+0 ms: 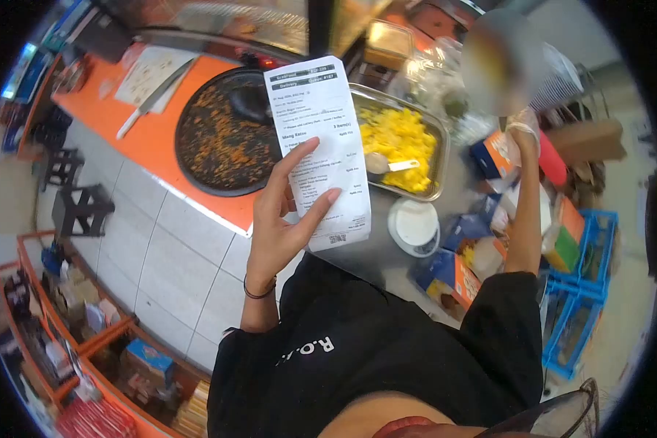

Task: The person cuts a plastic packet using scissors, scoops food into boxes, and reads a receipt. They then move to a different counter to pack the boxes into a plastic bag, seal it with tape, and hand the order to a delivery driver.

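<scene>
Left fingers: fingers (304, 157) of the left hand (281, 219) are clamped on the receipt (317, 139), thumb in front, holding it upright over the surface (372, 255).
Right fingers: the gloved right hand (523, 128) reaches among the cartons (452, 281); apart or together, I cannot tell.
Slip risk: the receipt is pinched low on one side only, so a loosened grip could drop it into the tray (442, 157) of yellow food or the crumb-strewn round pan (222, 139).
Reach risk: the outstretched arm might knock the white tub (414, 225).
Writing: receipt reads "Delivery" and "3 item(s)"; shirt shows "R.O."

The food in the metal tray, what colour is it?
Bright yellow, seen best in the head view: the food fills the metal tray.
</scene>
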`<state>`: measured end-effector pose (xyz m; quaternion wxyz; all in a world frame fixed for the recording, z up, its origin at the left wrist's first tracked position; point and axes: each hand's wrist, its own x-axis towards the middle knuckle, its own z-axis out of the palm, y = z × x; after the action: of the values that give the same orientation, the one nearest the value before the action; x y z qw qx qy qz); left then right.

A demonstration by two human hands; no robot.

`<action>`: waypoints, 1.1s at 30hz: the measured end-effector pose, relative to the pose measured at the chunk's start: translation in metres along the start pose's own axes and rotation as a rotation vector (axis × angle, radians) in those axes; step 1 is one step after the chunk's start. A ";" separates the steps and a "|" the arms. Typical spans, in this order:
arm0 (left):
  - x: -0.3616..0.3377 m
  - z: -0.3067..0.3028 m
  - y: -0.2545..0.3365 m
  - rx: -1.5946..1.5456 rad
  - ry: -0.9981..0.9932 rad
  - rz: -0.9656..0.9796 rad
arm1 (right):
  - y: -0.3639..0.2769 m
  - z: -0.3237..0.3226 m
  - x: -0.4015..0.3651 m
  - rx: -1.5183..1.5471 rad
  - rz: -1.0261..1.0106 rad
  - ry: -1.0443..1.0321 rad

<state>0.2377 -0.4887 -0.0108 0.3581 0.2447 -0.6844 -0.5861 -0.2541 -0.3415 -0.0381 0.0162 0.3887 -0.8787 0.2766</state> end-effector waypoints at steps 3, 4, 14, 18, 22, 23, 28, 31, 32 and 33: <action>0.004 0.031 0.007 -0.080 -0.070 0.037 | 0.019 -0.061 -0.044 0.796 0.114 -0.083; 0.005 0.040 0.009 -0.086 -0.113 0.052 | -0.012 -0.087 -0.074 0.950 0.192 -0.212; -0.039 0.155 0.058 0.023 -0.284 0.214 | 0.052 -0.109 -0.276 0.126 -0.137 -0.576; -0.071 0.196 0.069 0.027 -0.290 0.210 | 0.092 -0.100 -0.303 -0.060 -0.078 -0.059; -0.101 0.232 0.092 0.077 -0.247 0.219 | 0.106 -0.052 -0.312 -0.134 -0.284 -0.208; -0.109 0.241 0.098 0.099 -0.247 0.220 | 0.110 -0.043 -0.316 -0.345 -0.420 -0.468; -0.138 0.277 0.120 0.058 -0.201 0.253 | 0.110 -0.045 -0.319 -0.406 -0.561 -0.462; -0.142 0.288 0.126 0.060 -0.190 0.272 | 0.131 -0.028 -0.314 -0.226 -0.582 -0.483; -0.144 0.292 0.129 0.062 -0.190 0.277 | 0.137 -0.023 -0.315 -0.225 -0.590 -0.341; -0.145 0.297 0.131 0.082 -0.189 0.282 | 0.141 -0.023 -0.315 -0.223 -0.596 -0.200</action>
<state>0.1088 -0.1678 0.0711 0.3605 0.1049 -0.7659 -0.5219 -0.1368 -0.0408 -0.1623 0.0523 0.6496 -0.7486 0.1222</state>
